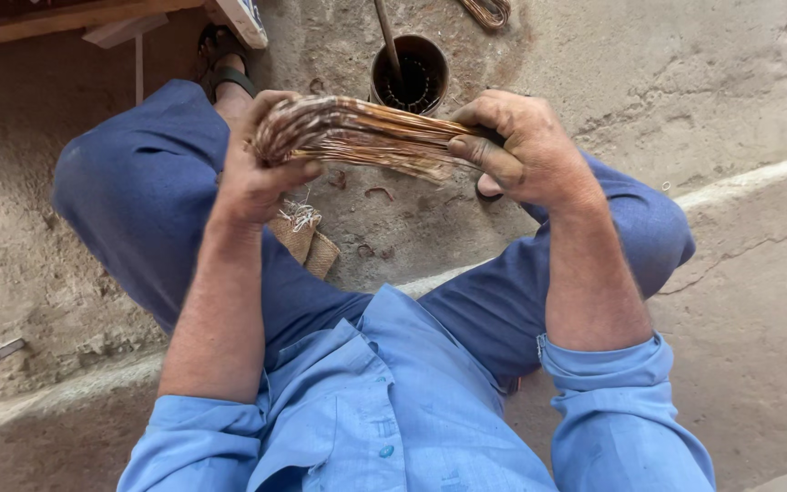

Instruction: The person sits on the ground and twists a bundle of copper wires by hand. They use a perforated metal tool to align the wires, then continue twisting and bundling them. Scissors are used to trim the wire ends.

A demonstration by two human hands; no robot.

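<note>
- Concrete floor (740,301) under me, my knees wide apart as I sit.
- Bundle of copper wire (357,135) held level between both hands, above the floor, in front of a dark tin (412,73).
- Left hand (261,164) wrapped tight round the looped end; right hand (521,150) clamped on the other end, thumb pressed along the strands.
- I'd judge I'm straightening the bundle; next calls for a firm, even pull.
- Right palm hides that wire end; the tin's contents are unclear.

At the top edge I see the corner of a flat white board (246,18) with blue marks. It may be a sign. I find no packages or screens.
</note>
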